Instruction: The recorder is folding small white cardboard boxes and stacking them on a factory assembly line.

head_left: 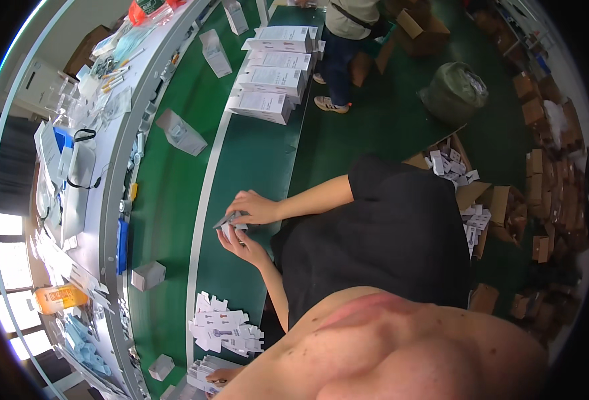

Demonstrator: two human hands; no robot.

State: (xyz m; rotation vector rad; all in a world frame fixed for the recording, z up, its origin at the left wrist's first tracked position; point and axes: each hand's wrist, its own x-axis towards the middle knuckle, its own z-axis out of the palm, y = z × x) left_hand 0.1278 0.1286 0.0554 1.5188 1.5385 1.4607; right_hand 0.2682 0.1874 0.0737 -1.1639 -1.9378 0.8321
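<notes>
In front of my body, both hands are closed on a small white carton [226, 232] with a grey flap-like piece at its top, above the green worktop [236, 173]. My right hand [260, 207] grips the upper part from above, its fingertips on the grey piece. Lower in the picture, my left hand [242, 247] holds the carton's bottom and side between thumb and fingers. The fingers hide much of the carton, so its contents cannot be made out. Nearest to my left hand lies a loose pile of flat white printed cartons [222, 327].
A green conveyor belt [168, 180] carries spaced white boxes [182, 133]. Rows of larger white boxes [262, 105] stand farther up the worktop. A cluttered bench [124, 113] borders the belt. Another person [340, 60] stands beyond; another person's hand [222, 377] touches stacked cartons. Brown boxes [508, 213] and a sack [456, 93] lie right.
</notes>
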